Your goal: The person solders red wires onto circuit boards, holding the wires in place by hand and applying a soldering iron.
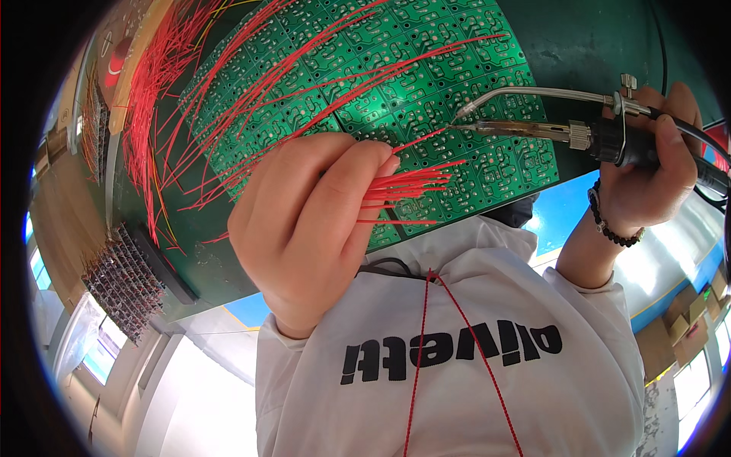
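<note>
My left hand (304, 228) is closed around a bundle of short red wires (407, 189), whose free ends point right over a large green circuit board panel (426, 68). Many long red wires (251, 84) stand fixed to the board and fan out to the left. My right hand (659, 156) grips the black handle of a soldering iron (533, 129) with a curved metal feed tube above it. The iron's tip (466, 122) meets the board beside one red wire end, just right of my left fingers. A dark bead bracelet (611, 227) circles my right wrist.
The board rests on a dark green surface (601, 38). At the left stand a dark rack of small components (122, 282) and another wired panel (95, 122). A thin red string (457, 335) hangs over a white shirt. Cardboard boxes (689, 320) lie at the right.
</note>
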Demonstrator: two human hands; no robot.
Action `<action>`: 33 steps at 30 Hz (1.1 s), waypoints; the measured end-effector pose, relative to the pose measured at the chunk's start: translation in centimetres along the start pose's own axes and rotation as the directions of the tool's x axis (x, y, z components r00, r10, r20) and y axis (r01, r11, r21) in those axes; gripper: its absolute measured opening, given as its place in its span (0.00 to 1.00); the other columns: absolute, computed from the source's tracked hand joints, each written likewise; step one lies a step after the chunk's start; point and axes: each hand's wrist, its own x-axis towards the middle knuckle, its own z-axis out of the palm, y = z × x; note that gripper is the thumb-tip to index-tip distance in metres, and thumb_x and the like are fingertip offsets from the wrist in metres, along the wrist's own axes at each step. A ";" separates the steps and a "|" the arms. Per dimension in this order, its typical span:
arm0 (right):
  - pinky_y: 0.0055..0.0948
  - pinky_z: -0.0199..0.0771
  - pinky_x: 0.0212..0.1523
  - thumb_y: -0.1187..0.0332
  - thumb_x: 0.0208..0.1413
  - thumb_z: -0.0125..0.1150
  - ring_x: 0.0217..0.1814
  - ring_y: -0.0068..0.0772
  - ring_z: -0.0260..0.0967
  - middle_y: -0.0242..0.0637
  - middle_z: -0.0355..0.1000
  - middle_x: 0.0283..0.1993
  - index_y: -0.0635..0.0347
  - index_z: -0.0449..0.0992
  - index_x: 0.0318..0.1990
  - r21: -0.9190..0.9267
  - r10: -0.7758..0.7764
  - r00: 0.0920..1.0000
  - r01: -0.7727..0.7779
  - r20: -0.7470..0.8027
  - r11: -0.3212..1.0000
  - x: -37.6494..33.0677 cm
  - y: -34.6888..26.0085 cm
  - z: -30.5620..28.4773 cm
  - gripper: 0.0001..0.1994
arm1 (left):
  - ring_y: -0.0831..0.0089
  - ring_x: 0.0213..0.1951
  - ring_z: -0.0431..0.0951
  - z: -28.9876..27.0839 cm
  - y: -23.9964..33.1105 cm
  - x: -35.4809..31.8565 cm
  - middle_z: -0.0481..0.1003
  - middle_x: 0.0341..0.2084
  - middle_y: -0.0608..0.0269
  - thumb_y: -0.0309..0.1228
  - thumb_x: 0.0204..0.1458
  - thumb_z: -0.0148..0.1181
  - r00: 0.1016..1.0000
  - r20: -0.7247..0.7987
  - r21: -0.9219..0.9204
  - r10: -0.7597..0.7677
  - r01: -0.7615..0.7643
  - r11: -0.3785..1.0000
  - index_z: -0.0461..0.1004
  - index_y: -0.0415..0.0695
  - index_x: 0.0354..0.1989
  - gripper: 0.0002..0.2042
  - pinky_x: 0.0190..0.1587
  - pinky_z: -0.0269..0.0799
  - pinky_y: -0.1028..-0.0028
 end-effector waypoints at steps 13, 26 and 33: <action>0.38 0.76 0.30 0.69 0.48 0.40 0.30 0.43 0.66 0.54 0.62 0.36 0.70 0.65 0.29 0.081 0.067 0.958 -0.046 -0.278 0.996 -0.6 -0.5 0.5 0.11 | 0.70 0.23 0.71 0.1 -0.4 -0.3 0.71 0.22 0.58 0.20 0.32 0.65 0.999 -0.012 -0.002 0.049 -0.049 0.999 0.73 0.34 0.27 0.10 0.24 0.65 0.78; 0.36 0.76 0.31 0.66 0.45 0.41 0.30 0.41 0.67 0.55 0.66 0.32 0.74 0.62 0.33 0.158 0.244 0.940 -0.210 -0.239 0.965 0.0 -1.5 0.8 0.15 | 0.71 0.23 0.70 0.1 -0.4 -0.3 0.71 0.21 0.60 0.21 0.32 0.65 0.998 -0.007 0.038 0.062 -0.062 0.997 0.74 0.35 0.27 0.11 0.23 0.65 0.78; 0.32 0.71 0.27 0.66 0.43 0.42 0.24 0.37 0.62 0.49 0.62 0.24 0.74 0.63 0.27 0.159 0.169 0.976 -0.146 -0.140 0.976 0.4 -1.1 1.1 0.14 | 0.71 0.22 0.70 0.0 -0.3 -0.3 0.71 0.21 0.59 0.21 0.31 0.65 0.998 -0.003 0.042 0.067 -0.067 0.997 0.74 0.35 0.27 0.11 0.23 0.65 0.78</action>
